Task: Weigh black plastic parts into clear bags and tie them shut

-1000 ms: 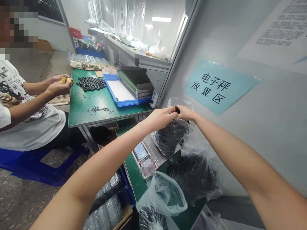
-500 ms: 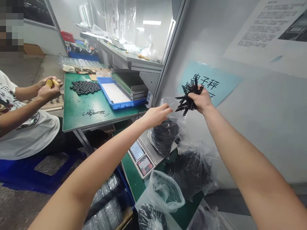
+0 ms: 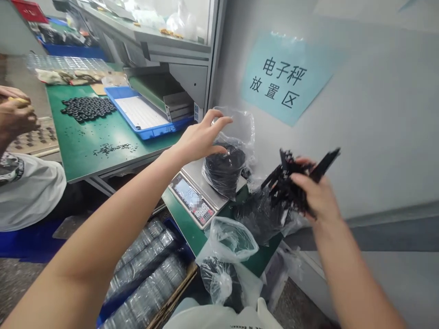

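Observation:
My right hand (image 3: 313,189) is closed round a bunch of thin black strips (image 3: 290,183), their ends sticking out on both sides. It is above a clear bag of black pieces (image 3: 257,217) by the wall. My left hand (image 3: 206,137), thumb and fingers apart, reaches over an open clear plastic bag (image 3: 224,171) filled with black pieces; whether its fingers touch the film I cannot tell. That bag stands on the metal pan of a digital scale (image 3: 192,198) with a lit display.
Nearer me is another open plastic bag (image 3: 229,242) with black contents. A crate of clear plastic packs (image 3: 147,274) stands lower left. On the green table (image 3: 78,160) are black rings (image 3: 88,108) and a blue tray (image 3: 144,130). A co-worker's hands (image 3: 15,114) show far left.
My right hand has come down from beside the blue sign with the black strips. My left hand's thumb and fingers have spread over the bag. The view has tilted down and turned right.

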`<action>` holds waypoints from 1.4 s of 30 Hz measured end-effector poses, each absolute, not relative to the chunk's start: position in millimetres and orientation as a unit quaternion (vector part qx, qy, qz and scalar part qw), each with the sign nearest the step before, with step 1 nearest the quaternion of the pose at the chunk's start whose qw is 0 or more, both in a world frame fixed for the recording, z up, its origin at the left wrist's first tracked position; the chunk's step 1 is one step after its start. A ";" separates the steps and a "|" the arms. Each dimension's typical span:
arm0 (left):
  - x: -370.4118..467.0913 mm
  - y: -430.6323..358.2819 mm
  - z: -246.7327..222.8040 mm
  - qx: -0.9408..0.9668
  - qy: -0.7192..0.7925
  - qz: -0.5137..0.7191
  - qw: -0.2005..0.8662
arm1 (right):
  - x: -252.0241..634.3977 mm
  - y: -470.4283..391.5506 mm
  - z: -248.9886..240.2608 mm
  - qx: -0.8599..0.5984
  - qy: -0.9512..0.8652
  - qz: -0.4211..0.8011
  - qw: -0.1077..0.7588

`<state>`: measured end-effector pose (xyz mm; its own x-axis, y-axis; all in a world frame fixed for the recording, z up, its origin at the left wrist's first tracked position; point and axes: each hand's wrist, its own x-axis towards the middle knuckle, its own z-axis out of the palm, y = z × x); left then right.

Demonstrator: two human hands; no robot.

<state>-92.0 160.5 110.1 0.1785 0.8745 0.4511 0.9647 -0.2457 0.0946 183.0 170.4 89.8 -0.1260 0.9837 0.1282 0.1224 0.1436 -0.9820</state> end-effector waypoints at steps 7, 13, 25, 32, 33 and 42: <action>-65.3 110.3 63.9 -0.712 -0.672 -0.204 -0.005 | 200.9 108.9 -54.1 -0.517 -0.635 0.441 0.367; 4.2 33.1 -72.2 -0.774 -0.581 -0.018 -0.251 | 193.7 92.9 -115.9 -0.505 -0.696 0.396 0.321; 44.3 15.4 -143.9 -0.755 -0.576 0.017 -0.312 | 209.0 102.2 -135.1 -0.261 -0.885 0.383 0.054; 39.8 12.7 -132.7 -0.753 -0.575 0.000 -0.319 | 190.3 118.4 -136.1 -0.348 -0.869 0.334 -0.114; 39.1 12.6 -130.6 -0.751 -0.577 -0.001 -0.321 | 186.3 119.9 -133.4 -0.359 -0.862 0.331 -0.138; 18.6 19.5 -99.4 -0.770 -0.550 -0.098 -0.308 | 171.5 142.3 -45.0 -0.298 -0.840 0.364 -0.271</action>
